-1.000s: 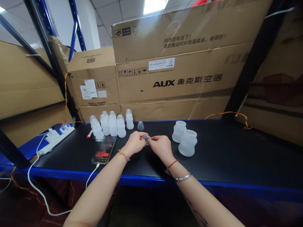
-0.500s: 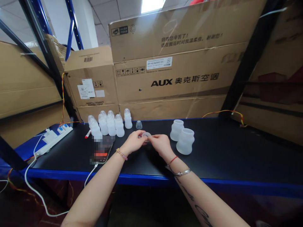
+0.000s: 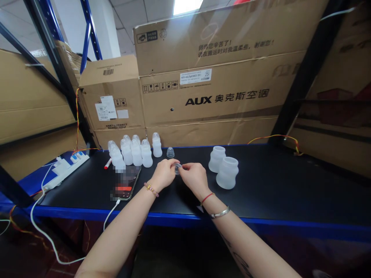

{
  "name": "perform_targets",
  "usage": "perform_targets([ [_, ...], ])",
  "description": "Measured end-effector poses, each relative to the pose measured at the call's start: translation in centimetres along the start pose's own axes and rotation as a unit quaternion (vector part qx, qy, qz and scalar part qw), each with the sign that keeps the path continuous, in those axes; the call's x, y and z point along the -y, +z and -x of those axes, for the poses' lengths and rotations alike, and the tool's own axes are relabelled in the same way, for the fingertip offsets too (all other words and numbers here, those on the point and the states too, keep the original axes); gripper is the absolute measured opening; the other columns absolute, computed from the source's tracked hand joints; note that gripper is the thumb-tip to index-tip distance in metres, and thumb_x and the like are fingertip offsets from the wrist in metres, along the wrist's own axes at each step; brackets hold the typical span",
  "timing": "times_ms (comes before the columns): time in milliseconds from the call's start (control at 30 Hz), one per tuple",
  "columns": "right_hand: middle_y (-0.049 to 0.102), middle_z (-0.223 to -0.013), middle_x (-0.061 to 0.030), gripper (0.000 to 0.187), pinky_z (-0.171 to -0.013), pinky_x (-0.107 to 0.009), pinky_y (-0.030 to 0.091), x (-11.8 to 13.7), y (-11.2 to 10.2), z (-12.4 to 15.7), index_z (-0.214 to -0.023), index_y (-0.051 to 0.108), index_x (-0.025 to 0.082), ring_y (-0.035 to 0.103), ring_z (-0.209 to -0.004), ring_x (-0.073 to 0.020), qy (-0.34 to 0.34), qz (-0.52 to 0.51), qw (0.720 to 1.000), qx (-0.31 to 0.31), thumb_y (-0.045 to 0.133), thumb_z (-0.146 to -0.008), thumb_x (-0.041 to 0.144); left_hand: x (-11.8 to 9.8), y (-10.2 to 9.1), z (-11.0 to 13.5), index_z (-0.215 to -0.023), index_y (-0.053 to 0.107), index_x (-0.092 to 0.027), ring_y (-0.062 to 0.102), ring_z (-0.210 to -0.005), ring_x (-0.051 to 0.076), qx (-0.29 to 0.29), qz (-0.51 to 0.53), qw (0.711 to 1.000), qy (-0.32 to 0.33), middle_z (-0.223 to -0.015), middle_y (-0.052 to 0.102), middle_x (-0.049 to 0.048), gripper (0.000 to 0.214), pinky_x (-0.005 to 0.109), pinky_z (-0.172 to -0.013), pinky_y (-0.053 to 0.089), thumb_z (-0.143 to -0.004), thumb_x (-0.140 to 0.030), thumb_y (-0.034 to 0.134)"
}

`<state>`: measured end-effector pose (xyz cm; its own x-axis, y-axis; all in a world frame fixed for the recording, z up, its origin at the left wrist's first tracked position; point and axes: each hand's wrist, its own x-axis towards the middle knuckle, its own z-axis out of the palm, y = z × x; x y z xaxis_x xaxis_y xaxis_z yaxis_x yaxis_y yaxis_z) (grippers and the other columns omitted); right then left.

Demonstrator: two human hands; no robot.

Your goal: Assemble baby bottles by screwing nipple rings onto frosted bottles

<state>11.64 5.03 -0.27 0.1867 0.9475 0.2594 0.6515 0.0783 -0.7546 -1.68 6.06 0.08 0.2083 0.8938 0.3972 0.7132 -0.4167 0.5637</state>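
Note:
My left hand (image 3: 165,172) and my right hand (image 3: 194,176) meet over the middle of the black shelf. Between their fingertips they grip a small translucent bottle ring (image 3: 177,168), partly hidden by the fingers. Just behind them stands a clear dome cap (image 3: 170,152). To the right are two frosted, wavy-sided bottles (image 3: 227,173) with open tops, the nearer one overlapping the other (image 3: 216,159). Several frosted baby bottles with clear domed caps (image 3: 136,152) stand in a cluster at the left, one (image 3: 157,145) a little apart from the others.
A phone (image 3: 127,183) on a white cable lies left of my hands, near a red-and-white marker (image 3: 108,163). A power strip (image 3: 67,170) sits at the far left. Large cardboard boxes (image 3: 226,116) wall off the back. The shelf's blue front edge (image 3: 174,220) runs before me.
The ring has been tilted from a visible round opening to more of a side view. My hands have turned slightly and stay together; the bottles have not moved.

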Motion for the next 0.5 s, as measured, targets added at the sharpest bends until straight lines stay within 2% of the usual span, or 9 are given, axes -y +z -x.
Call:
perform_targets([
  [200, 0.070, -0.066, -0.0100, 0.026, -0.053, -0.025, 0.033, 0.7, -0.2, 0.4, -0.068, 0.074, 0.018, 0.063, -0.063, -0.0188, -0.017, 0.063, 0.998, 0.010, 0.053, -0.080, 0.029, -0.8, 0.0, 0.1, -0.102, 0.069, -0.016, 0.062, -0.094, 0.020, -0.004, -0.055, 0.998, 0.027, -0.099, 0.067, 0.0095, 0.031, 0.033, -0.091, 0.049, -0.086, -0.010, 0.043],
  [333, 0.072, -0.075, -0.0114, 0.027, -0.054, -0.026, 0.033, 1.2, -0.2, 0.7, -0.073, 0.074, 0.018, 0.065, -0.068, -0.0198, -0.020, 0.107, 0.994, 0.012, 0.050, -0.083, 0.028, -1.3, 0.4, 0.1, -0.100, 0.066, -0.016, 0.061, -0.087, 0.021, -0.007, -0.089, 0.996, 0.017, -0.094, 0.063, 0.0106, 0.027, 0.034, -0.085, 0.050, -0.087, -0.011, 0.043],
  [500, 0.073, -0.080, -0.0116, 0.030, -0.056, -0.026, 0.034, 1.6, -0.4, 0.7, -0.078, 0.075, 0.019, 0.066, -0.073, -0.0205, -0.019, 0.130, 0.991, 0.003, 0.048, -0.085, 0.030, -1.7, 0.6, 0.1, -0.104, 0.064, -0.015, 0.060, -0.085, 0.021, -0.012, -0.082, 0.996, 0.019, -0.097, 0.060, 0.0121, 0.028, 0.035, -0.084, 0.049, -0.090, -0.015, 0.040],
])
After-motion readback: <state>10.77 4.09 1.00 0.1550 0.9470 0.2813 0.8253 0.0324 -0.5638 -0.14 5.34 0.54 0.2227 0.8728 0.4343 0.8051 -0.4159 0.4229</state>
